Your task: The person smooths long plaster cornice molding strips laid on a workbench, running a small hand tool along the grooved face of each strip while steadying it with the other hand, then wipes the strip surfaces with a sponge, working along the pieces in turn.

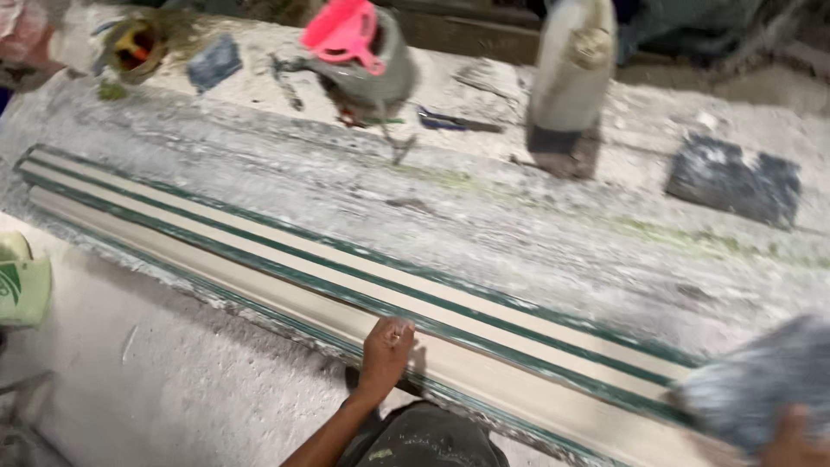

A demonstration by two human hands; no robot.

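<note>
A long pale moulding with dark green grooves lies slantwise across the dusty workbench, from the upper left to the lower right. My left hand sits on the moulding's near edge at the bottom middle, fingers curled and pressing on it. At the bottom right corner, only part of my right hand shows. It grips a blurred grey pad that hovers over the moulding's right end.
At the bench's far side stand a grey container with a pink lid, a tall pale bottle and a small yellow-green tin. Two dark pads and a blue pen-like tool lie there. A green-and-white bag is at the left.
</note>
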